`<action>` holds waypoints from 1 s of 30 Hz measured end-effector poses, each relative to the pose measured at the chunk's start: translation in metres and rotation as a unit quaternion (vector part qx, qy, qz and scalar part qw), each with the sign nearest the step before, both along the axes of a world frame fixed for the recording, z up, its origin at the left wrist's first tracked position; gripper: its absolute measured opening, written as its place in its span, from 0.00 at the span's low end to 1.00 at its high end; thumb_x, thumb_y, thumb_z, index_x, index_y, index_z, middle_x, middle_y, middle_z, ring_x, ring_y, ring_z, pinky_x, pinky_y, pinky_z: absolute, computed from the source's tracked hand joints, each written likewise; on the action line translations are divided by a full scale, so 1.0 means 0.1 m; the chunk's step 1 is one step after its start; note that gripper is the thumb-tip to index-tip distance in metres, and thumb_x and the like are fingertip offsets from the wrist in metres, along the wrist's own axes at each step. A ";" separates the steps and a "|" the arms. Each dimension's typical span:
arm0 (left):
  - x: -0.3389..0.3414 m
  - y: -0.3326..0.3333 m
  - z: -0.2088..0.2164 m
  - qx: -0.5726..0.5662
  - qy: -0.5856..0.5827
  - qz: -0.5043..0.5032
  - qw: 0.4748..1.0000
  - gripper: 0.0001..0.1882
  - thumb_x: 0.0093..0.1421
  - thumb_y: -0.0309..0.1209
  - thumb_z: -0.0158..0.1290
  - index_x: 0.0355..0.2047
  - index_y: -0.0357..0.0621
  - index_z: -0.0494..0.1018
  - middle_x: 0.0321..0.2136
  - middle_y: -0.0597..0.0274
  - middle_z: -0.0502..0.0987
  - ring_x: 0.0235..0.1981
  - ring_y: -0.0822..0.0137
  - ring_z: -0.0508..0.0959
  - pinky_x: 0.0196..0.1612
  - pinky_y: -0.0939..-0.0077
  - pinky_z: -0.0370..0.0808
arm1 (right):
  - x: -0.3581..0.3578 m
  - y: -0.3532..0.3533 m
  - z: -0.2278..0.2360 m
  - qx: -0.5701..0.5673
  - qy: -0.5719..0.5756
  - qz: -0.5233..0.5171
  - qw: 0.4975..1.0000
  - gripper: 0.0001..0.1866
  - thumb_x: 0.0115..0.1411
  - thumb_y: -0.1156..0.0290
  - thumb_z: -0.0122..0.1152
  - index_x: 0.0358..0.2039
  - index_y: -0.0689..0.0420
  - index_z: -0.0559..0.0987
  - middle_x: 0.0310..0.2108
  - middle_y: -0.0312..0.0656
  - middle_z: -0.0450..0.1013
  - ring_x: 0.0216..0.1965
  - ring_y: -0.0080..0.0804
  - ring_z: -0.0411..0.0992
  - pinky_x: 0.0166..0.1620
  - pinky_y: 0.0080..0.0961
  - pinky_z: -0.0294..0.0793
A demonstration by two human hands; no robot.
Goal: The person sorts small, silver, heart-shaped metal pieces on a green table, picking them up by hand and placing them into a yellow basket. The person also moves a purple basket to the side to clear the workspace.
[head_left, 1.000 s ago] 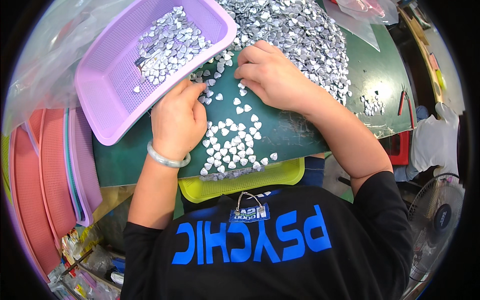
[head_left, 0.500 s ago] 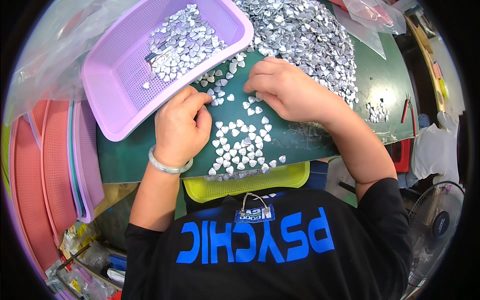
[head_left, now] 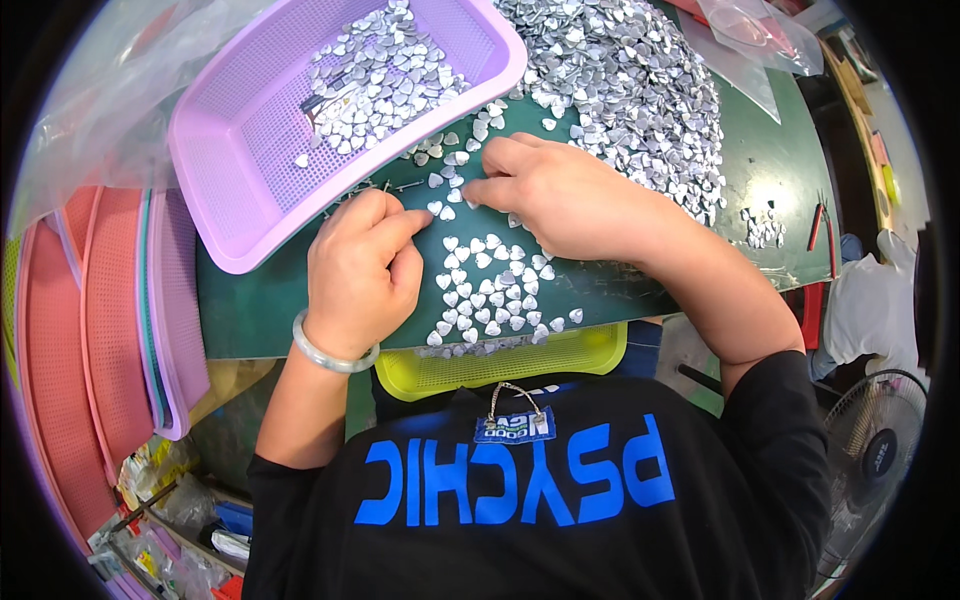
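Observation:
Small silver heart-shaped pieces (head_left: 490, 295) lie loose on the green tabletop between my hands and the table's near edge. My left hand (head_left: 362, 260), with a pale bangle at the wrist, is curled beside the purple basket; its index fingertip reaches a few hearts (head_left: 447, 212), and what its fingers hold, if anything, is hidden. Opposite it, my right hand (head_left: 560, 195) has its fingers drawn together over a silver heart (head_left: 471, 204), partly covered by the fingertips. A large heap of the same hearts (head_left: 640, 110) rises beyond my right hand.
The purple mesh basket (head_left: 250, 258) holds more hearts and tilts at the upper left. A yellow-green tray (head_left: 580, 352) sits under the table's near edge. Stacked baskets (head_left: 110, 340) stand at left. Red-handled pliers (head_left: 815, 228) and a fan (head_left: 880, 455) are at right.
My right hand has moved left and slightly nearer, over the hearts by my left fingertips. My left hand stays beside the basket. The whole view has shifted slightly.

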State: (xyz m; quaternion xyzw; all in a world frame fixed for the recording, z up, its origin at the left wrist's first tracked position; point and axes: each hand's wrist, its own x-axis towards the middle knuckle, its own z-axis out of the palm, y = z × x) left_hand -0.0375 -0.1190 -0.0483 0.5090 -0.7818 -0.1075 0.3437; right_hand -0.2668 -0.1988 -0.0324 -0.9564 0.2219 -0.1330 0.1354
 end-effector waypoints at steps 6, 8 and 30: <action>0.04 0.01 0.02 0.016 -0.009 0.019 1.000 0.14 0.47 0.18 0.52 0.34 0.40 0.80 0.28 0.59 0.72 0.29 0.55 0.75 0.33 0.64 0.73 | 0.07 -0.04 0.03 0.058 0.019 -0.026 0.998 0.21 0.49 0.81 0.57 0.45 0.57 0.81 0.40 0.47 0.73 0.46 0.47 0.73 0.49 0.37 0.75; 0.03 0.00 0.03 0.025 -0.030 0.016 0.999 0.15 0.47 0.19 0.52 0.36 0.41 0.80 0.28 0.59 0.72 0.30 0.55 0.75 0.34 0.63 0.73 | 0.10 -0.04 0.01 0.036 0.023 -0.027 0.999 0.21 0.49 0.81 0.57 0.45 0.57 0.81 0.40 0.46 0.73 0.46 0.47 0.73 0.49 0.37 0.74; -0.13 -0.22 0.05 0.041 -0.087 0.040 0.995 0.12 0.57 0.23 0.54 0.42 0.40 0.79 0.27 0.54 0.76 0.28 0.51 0.78 0.33 0.63 0.74 | 0.05 -0.15 0.05 0.071 -0.045 -0.059 0.995 0.15 0.53 0.76 0.58 0.42 0.53 0.83 0.34 0.45 0.75 0.42 0.47 0.75 0.45 0.40 0.76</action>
